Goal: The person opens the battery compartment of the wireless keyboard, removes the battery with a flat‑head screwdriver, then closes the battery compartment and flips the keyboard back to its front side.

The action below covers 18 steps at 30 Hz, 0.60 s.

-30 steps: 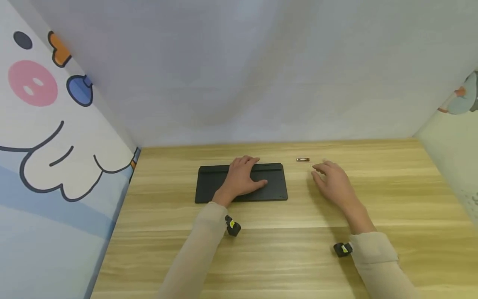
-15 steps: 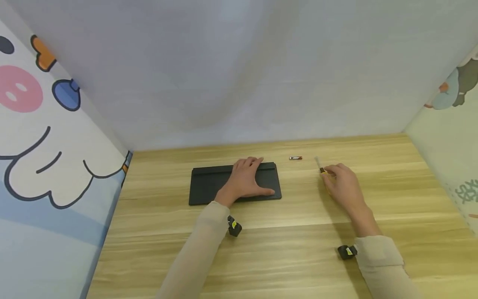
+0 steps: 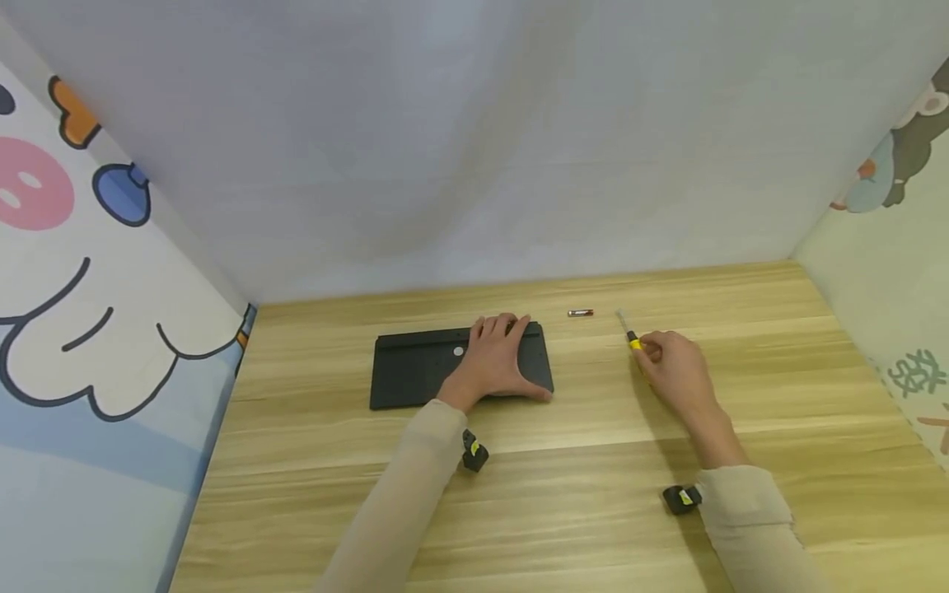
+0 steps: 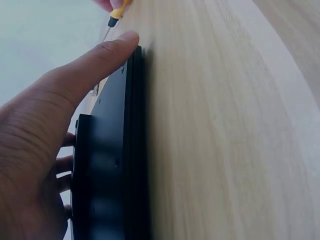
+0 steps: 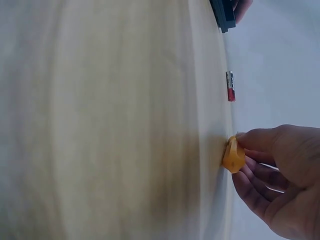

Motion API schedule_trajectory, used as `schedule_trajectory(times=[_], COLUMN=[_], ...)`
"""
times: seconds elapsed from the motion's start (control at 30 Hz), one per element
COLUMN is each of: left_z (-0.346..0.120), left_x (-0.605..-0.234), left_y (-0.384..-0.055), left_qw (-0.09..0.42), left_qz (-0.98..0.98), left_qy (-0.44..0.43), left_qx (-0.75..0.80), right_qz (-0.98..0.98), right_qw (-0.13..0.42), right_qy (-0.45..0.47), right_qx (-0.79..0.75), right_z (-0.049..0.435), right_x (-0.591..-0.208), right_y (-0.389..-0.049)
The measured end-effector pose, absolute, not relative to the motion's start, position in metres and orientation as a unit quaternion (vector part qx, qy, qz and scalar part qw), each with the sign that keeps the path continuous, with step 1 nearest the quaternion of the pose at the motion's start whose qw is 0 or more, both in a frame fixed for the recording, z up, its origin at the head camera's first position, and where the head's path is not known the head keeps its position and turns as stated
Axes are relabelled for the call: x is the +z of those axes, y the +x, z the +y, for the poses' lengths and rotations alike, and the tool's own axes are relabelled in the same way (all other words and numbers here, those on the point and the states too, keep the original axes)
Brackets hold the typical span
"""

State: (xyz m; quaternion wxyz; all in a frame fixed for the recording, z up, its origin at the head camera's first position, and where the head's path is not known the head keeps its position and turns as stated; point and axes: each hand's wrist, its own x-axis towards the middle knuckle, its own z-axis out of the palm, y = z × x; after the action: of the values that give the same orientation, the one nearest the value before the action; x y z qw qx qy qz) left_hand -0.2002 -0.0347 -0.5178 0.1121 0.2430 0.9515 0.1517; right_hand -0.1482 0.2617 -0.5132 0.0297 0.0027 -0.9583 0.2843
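A flat black keyboard (image 3: pixel 410 375) lies underside up, with a raised ridge along its far edge and a small round white sticker. My left hand (image 3: pixel 493 364) spans its right half and grips it, thumb at the near edge and fingers over the ridge. The left wrist view shows the thumb on the edge of the keyboard (image 4: pixel 107 155). To the right, my right hand (image 3: pixel 680 369) pinches a yellow-and-black screwdriver (image 3: pixel 634 341) by its handle, the metal shaft pointing away from me. In the right wrist view, the end of the screwdriver handle (image 5: pixel 234 158) shows between thumb and fingers.
A small battery (image 3: pixel 581 313) lies on the wooden table (image 3: pixel 563 511) between the keyboard and the screwdriver, towards the back. A pale wall (image 3: pixel 415 165) rises behind the table. Panels with cartoon pictures stand at the left and right sides.
My right hand has taken hold of the screwdriver, and its shaft now shows beyond the fingers. The left thumb has slid down to the keyboard's near edge. The view has shifted slightly right.
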Motion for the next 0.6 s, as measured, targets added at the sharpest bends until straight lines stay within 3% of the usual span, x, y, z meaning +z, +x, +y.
schedule_trajectory(times=[0.6], left_z=[-0.0266], left_x=[-0.5238], left_y=[-0.2081], left_qw=[0.099], left_qz=[0.956], left_qy=[0.254], left_qx=[0.107], right_qz=[-0.954], right_qw=[0.028], right_qy=[-0.017], right_qx=[0.298], right_z=[0.261], right_x=[-0.5163], right_y=[-0.1504])
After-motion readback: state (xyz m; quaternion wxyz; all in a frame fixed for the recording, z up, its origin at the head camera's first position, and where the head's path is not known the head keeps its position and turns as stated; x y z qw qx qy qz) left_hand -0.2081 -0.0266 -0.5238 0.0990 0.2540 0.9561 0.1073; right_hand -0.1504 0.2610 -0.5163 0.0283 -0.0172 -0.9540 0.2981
